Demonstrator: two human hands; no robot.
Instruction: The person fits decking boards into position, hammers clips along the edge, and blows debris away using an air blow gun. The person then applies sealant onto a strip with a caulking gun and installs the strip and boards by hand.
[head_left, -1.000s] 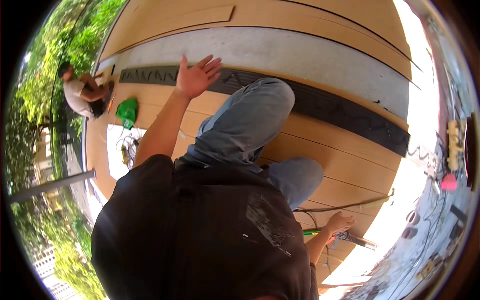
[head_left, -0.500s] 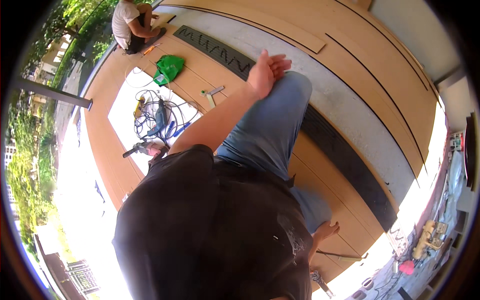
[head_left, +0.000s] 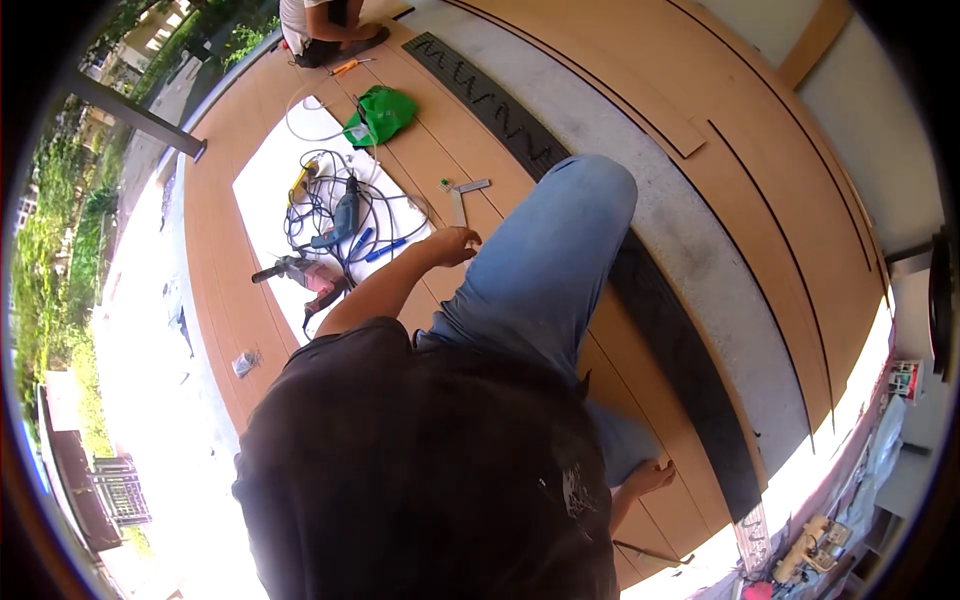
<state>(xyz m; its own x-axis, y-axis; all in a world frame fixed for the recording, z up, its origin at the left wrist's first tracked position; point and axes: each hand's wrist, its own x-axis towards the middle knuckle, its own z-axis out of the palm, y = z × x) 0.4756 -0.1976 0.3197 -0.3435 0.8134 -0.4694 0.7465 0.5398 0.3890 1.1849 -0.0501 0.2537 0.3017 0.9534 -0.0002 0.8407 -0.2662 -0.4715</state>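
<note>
My left hand (head_left: pixel 455 247) hovers beside my raised knee (head_left: pixel 590 190), fingers loosely curled and apart, nothing seen in them. Just beyond it a metal try square (head_left: pixel 461 200) lies on the brown planks (head_left: pixel 225 290). My right hand (head_left: pixel 652 477) is low at the right, by my other knee, with fingers stretched out and nothing visible in them. A dark plank (head_left: pixel 680 330), partly hidden by my knee, runs past me; black wavy lines mark its far part. On a white sheet (head_left: pixel 265 190) lie a blue-grey drill (head_left: pixel 345 217), blue pens (head_left: pixel 384 250) and tangled black cords.
A reddish power tool (head_left: pixel 318 280) lies at the sheet's near edge. Further off are a green bag (head_left: pixel 383 115), an orange-handled tool (head_left: pixel 350 67) and a crouching person (head_left: pixel 330 25). Grey concrete (head_left: pixel 690 240) separates the dark plank from more brown planks (head_left: pixel 780 200) at right.
My left hand has come down from above my knee to its left side, near the square. My view has shifted, so the tools and planks appear displaced. My right hand stays low by my knee.
</note>
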